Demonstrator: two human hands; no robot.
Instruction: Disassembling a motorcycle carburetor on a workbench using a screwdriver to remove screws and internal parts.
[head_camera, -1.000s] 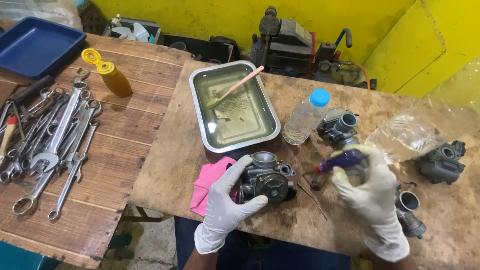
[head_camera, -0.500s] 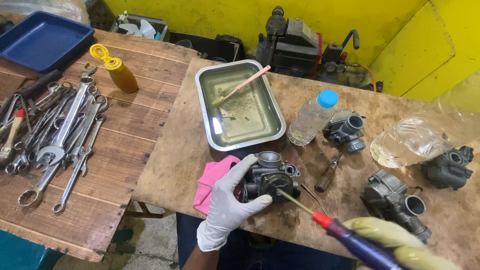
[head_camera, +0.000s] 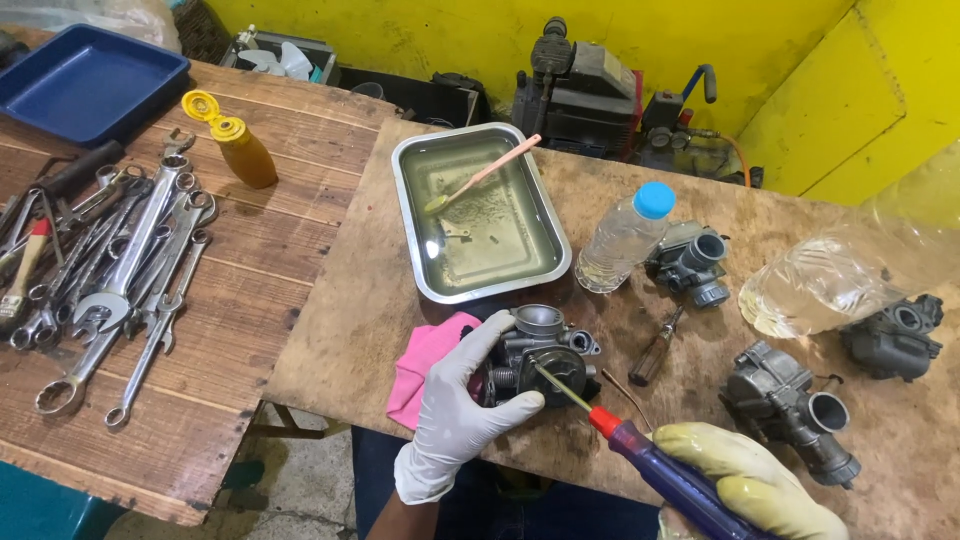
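The left hand (head_camera: 465, 405), in a white glove, is clasping the grey metal carburettor (head_camera: 540, 362) at the desk's (head_camera: 340, 330) six o'clock edge, bracing it against turning. The right hand (head_camera: 745, 480), yellow-gloved, is gripping a purple-handled screwdriver (head_camera: 650, 465), its tip entering the carburettor from four o'clock. A pink rag (head_camera: 425, 365) is lying at nine o'clock of it.

right hand (head_camera: 745, 480) cut off below, screwdriver (head_camera: 660, 470) handle too
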